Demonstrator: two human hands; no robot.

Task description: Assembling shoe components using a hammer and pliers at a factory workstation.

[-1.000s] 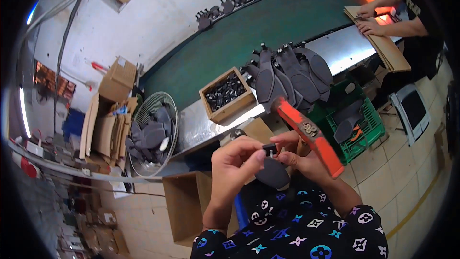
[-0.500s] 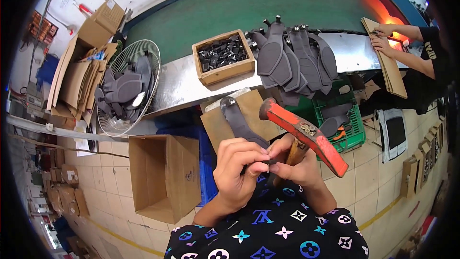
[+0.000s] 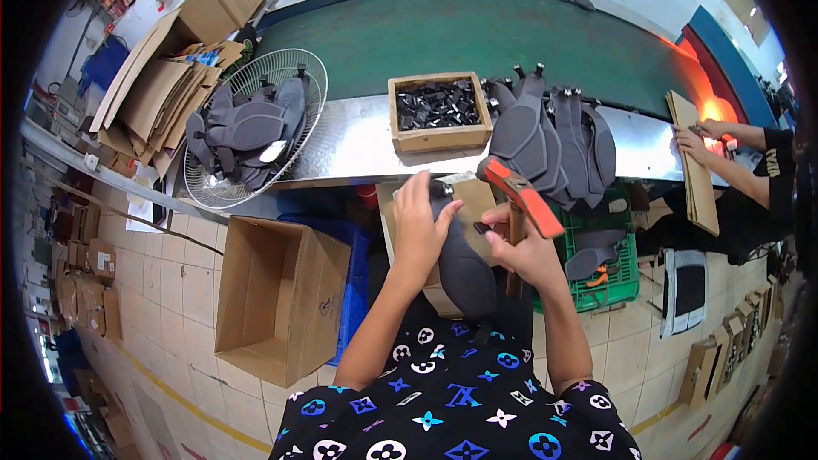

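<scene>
A dark grey shoe sole (image 3: 467, 277) lies lengthwise on the light board (image 3: 479, 194) in front of me, with a metal tip at its far end. My left hand (image 3: 417, 230) rests along the sole's left side, fingers stretched forward and thumb spread over it. My right hand (image 3: 527, 249) is closed at the sole's right side. It pinches a small black clip (image 3: 482, 227) between thumb and finger, and also keeps hold of a hammer (image 3: 530, 196) with a worn red head, its wooden handle pointing down. A wooden box (image 3: 441, 138) of such black clips stands on the metal bench.
A white wire basket (image 3: 322, 94) of grey soles is at left, a stack of soles (image 3: 545, 140) at right. Below are an open carton (image 3: 281, 307) and a green crate (image 3: 615, 285). Beyond runs a green conveyor belt (image 3: 477, 30). A co-worker's hands (image 3: 700, 140) hold cardboard at right.
My hands have parted from each other. The left has moved forward onto the sole; the right has moved away with the hammer and a black clip. The view has shifted somewhat.
</scene>
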